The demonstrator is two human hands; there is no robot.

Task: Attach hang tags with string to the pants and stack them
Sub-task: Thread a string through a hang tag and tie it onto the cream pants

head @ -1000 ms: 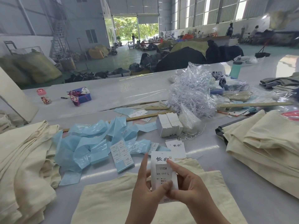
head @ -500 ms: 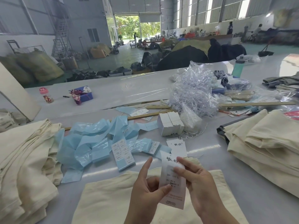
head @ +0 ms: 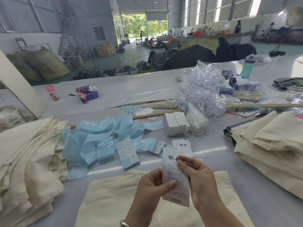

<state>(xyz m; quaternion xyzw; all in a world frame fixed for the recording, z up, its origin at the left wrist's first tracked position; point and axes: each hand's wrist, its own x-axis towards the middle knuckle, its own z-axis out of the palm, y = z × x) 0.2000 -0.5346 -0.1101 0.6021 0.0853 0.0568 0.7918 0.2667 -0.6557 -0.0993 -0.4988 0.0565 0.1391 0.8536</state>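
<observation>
Head view: both hands, left (head: 151,185) and right (head: 200,182), pinch a tag (head: 173,174) in curled fingers above pants (head: 106,202) on the tabletop (head: 246,154).

Hang tag (head: 175,174): "1103#", size "L", Chinese brand characters.

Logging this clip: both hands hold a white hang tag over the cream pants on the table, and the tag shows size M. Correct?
Not quite. The head view shows the printed size on the hang tag is L, not M. The rest stands: left hand and right hand both hold it over the cream pants on the table.
</observation>
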